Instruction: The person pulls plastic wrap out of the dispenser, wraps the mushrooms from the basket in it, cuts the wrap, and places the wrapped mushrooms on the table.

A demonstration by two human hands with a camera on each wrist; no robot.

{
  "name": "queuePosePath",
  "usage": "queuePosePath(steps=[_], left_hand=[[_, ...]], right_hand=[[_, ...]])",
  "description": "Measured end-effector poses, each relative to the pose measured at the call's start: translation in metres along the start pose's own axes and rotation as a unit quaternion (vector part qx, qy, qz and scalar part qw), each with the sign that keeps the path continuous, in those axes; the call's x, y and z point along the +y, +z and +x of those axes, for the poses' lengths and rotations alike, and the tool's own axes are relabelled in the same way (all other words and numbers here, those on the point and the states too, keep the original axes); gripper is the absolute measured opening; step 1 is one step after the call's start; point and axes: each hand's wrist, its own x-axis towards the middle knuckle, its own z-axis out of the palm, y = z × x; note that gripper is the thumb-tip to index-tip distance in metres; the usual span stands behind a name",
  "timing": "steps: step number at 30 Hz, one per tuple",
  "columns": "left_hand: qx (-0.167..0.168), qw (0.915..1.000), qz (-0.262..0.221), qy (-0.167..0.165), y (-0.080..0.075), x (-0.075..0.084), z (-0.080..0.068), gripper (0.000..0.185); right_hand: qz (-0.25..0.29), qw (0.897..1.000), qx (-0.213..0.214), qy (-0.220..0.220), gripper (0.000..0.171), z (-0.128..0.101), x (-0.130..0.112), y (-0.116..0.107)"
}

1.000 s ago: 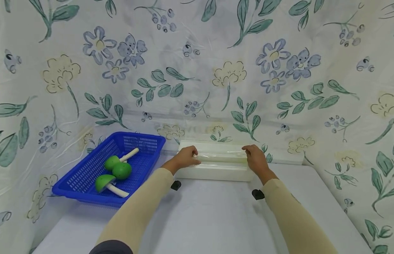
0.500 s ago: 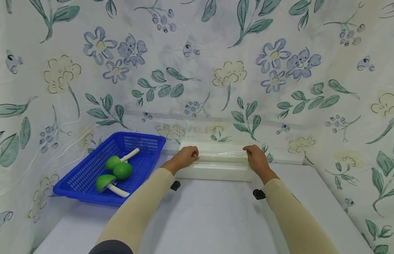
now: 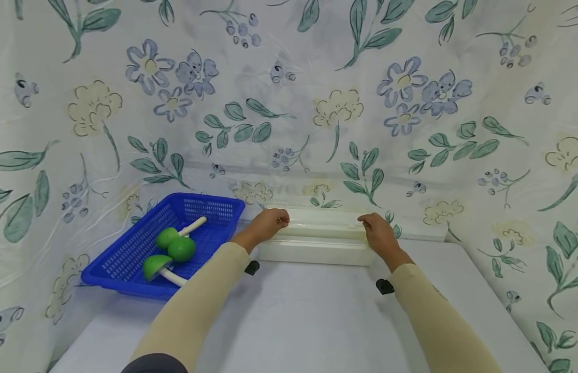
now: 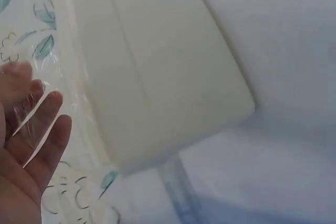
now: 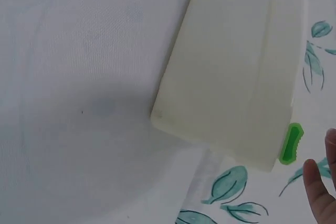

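Lying long and cream-white — the cling-film dispenser box — clear film at its back edge.

Right hand (edge-cropped)

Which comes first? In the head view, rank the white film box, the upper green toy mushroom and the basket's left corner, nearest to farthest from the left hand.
From the left hand:
1. White film box, right beside the hand, to its right.
2. Upper green toy mushroom, left of the hand, inside the blue basket.
3. Basket's left corner, farthest left, toward the table's near side.
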Motion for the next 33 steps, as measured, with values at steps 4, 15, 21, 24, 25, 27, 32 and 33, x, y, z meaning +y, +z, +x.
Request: queuePosePath(steps=[4, 15, 21, 24, 25, 27, 32, 33], left_hand=[[-0.025, 0.9962, 0.082, 0.012, -0.011, 0.001, -0.001, 0.026], [-0.038, 0.9978, 0.054, 0.01, -0.028, -0.003, -0.012, 0.024], [-0.014, 0.9971, 0.072, 0.022, -0.033, -0.005, -0.018, 0.023], [-0.005, 0.997, 0.074, 0.021, -0.037, -0.003, -0.019, 0.023], [-0.003, 0.9973, 0.072, 0.017, -0.039, -0.002, -0.019, 0.022], [0.001, 0.9978, 0.066, 0.009, -0.041, -0.001, -0.019, 0.021], [0.019, 0.9989, 0.041, -0.011, -0.047, 0.0, -0.017, 0.016], [0.023, 0.999, 0.035, -0.013, -0.049, 0.0, -0.017, 0.015]], right_hand=[[-0.02, 1.0, -0.013, -0.017, 0.027, 0.0, 0.0, -0.006], [-0.062, 0.993, -0.098, -0.032, 0.032, 0.003, 0.0, -0.018], [-0.102, 0.99, -0.077, -0.056, 0.025, 0.002, -0.006, -0.024], [-0.098, 0.992, -0.055, -0.06, 0.023, 0.001, -0.008, -0.027], [-0.093, 0.993, -0.049, -0.061, 0.023, 0.001, -0.009, -0.028], [-0.091, 0.993, -0.041, -0.069, 0.023, 0.0, -0.01, -0.029], [-0.09, 0.992, -0.027, -0.089, 0.022, 0.003, -0.011, -0.036], [-0.089, 0.991, -0.026, -0.091, 0.022, 0.003, -0.013, -0.038]])
